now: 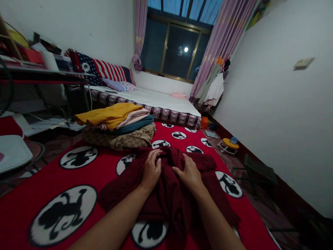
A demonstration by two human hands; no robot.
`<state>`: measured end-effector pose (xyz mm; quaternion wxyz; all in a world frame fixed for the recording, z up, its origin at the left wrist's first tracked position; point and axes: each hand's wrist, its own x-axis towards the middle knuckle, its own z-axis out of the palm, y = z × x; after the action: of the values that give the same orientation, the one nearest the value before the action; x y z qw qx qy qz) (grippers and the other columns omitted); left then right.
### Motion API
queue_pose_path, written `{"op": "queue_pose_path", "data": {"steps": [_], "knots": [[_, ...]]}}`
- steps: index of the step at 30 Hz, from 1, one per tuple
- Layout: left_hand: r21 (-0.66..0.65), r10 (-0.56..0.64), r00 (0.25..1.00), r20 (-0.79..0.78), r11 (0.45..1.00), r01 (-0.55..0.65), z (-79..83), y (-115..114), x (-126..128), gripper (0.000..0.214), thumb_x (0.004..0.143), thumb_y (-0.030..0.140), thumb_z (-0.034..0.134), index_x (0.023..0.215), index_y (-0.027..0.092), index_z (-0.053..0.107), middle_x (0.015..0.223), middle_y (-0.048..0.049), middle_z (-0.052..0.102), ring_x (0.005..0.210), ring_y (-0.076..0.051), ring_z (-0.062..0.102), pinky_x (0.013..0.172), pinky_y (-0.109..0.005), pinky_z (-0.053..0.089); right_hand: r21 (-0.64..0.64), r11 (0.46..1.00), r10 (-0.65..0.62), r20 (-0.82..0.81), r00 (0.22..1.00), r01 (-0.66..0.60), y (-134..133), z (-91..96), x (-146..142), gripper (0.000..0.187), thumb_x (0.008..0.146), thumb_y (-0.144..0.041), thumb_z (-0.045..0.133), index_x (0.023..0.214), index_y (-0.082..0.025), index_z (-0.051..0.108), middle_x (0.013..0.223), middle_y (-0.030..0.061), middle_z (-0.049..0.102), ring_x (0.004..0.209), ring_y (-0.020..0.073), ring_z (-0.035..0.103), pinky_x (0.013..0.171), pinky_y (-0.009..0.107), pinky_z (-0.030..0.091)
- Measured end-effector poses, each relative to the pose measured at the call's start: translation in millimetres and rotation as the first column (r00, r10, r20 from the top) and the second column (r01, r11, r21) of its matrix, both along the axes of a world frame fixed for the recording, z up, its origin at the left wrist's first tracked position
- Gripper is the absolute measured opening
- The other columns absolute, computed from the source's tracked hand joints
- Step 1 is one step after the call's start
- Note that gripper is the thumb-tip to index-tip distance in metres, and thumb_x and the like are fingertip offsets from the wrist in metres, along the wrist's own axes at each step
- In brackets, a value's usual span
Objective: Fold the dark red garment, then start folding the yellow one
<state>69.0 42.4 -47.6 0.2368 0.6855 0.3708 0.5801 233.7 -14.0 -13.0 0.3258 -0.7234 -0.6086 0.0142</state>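
Note:
A dark red garment lies spread and wrinkled on the red blanket; folds run down its middle. My left hand rests on its upper left part, fingers stretched forward and thumb apart from them. On the other side of the middle folds, my right hand touches the cloth with its thumb spread from the fingers. Neither hand visibly grips the fabric. Just beyond the garment, to the left, sits a stack of folded clothes: a mustard yellow piece on top, pink and teal ones below, and a brown patterned piece at the bottom.
A second bed with a white surface stands under the window. At left are a cluttered desk and a white chair seat. Along the right wall stand a yellow-topped stool and a dark folding stool.

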Motion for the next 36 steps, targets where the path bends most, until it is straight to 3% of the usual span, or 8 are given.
{"op": "queue_pose_path", "data": {"steps": [5,11,17,22,26,30,33,36], "knots": [[0.035,0.027,0.997,-0.069,0.999,-0.025,-0.3,-2.1,1.2,0.032,0.083,0.005,0.042,0.101,0.020,0.064,0.113,-0.0070,0.062,0.112,-0.019,0.058,0.103,-0.038,0.046,0.054,0.998,0.026,-0.135,0.991,-0.019,8.7,-16.1,3.7,0.044,0.075,-0.024,0.054,0.119,-0.024,0.061,0.118,0.0078,0.067,0.108,0.0264,0.063,0.094,0.041,0.048],[0.022,0.096,0.978,-0.185,0.995,-0.094,5.2,8.5,-4.7,0.030,0.080,0.003,0.047,0.093,0.019,0.069,0.115,-0.0077,0.060,0.112,-0.021,0.057,0.104,-0.038,0.045,0.170,0.982,-0.001,-0.404,0.915,0.077,5.6,-26.5,16.5,0.044,0.079,-0.047,0.055,0.107,-0.015,0.065,0.108,0.0143,0.070,0.102,0.0277,0.065,0.093,0.041,0.047],[0.050,0.271,0.777,-0.568,0.954,-0.296,17.0,31.3,-34.4,0.036,0.078,0.009,0.059,0.111,0.020,0.065,0.119,-0.0105,0.058,0.109,-0.029,0.054,0.094,-0.044,0.048,0.229,0.973,0.093,-0.455,0.886,0.016,2.2,-28.8,16.8,0.031,0.083,-0.043,0.052,0.089,-0.017,0.068,0.092,0.0099,0.072,0.088,0.0236,0.066,0.085,0.036,0.049],[0.006,0.234,0.658,-0.716,0.944,-0.329,15.4,33.4,-42.5,0.035,0.080,0.017,0.062,0.115,0.020,0.065,0.103,-0.0104,0.063,0.102,-0.028,0.057,0.085,-0.038,0.050,0.406,0.914,0.158,-0.355,0.921,0.000,-2.4,-23.6,11.5,0.022,0.089,-0.033,0.049,0.089,-0.019,0.066,0.100,0.0091,0.070,0.095,0.0214,0.064,0.089,0.035,0.047],[0.036,0.282,0.687,-0.670,0.936,-0.349,19.8,35.4,-44.9,0.023,0.087,0.033,0.057,0.102,0.022,0.071,0.099,-0.0082,0.063,0.101,-0.025,0.057,0.090,-0.035,0.048,0.527,0.836,0.275,-0.165,0.947,-0.151,-7.4,-21.4,5.5,0.015,0.090,-0.026,0.050,0.082,-0.020,0.061,0.101,0.0087,0.069,0.096,0.0213,0.063,0.089,0.037,0.047],[0.117,0.362,0.682,-0.635,0.918,-0.378,22.8,39.4,-50.7,0.033,0.090,0.036,0.051,0.115,0.022,0.068,0.125,-0.0088,0.057,0.112,-0.026,0.052,0.096,-0.036,0.045,0.434,0.831,0.369,0.039,0.928,-0.349,-9.9,-21.0,-1.8,0.008,0.087,-0.019,0.053,0.082,-0.022,0.059,0.099,0.0074,0.069,0.093,0.0213,0.063,0.085,0.037,0.048],[0.076,0.271,0.602,-0.751,0.941,-0.329,19.7,43.6,-54.8,0.042,0.092,0.038,0.048,0.128,0.022,0.059,0.150,-0.0067,0.040,0.121,-0.030,0.045,0.096,-0.044,0.046,0.372,0.828,0.407,0.117,0.906,-0.420,-10.4,-20.5,-5.2,0.009,0.087,-0.016,0.053,0.083,-0.022,0.058,0.105,0.0081,0.069,0.096,0.0223,0.064,0.086,0.038,0.048],[-0.043,0.163,0.565,-0.809,0.941,-0.334,15.9,50.5,-56.7,0.047,0.095,0.045,0.039,0.134,0.023,0.054,0.156,-0.0052,0.030,0.125,-0.033,0.042,0.093,-0.053,0.046,0.360,0.813,0.438,0.139,0.888,-0.457,-12.4,-19.3,-5.7,0.009,0.088,-0.015,0.052,0.087,-0.022,0.058,0.114,0.0080,0.069,0.101,0.0220,0.064,0.087,0.037,0.048]]}}
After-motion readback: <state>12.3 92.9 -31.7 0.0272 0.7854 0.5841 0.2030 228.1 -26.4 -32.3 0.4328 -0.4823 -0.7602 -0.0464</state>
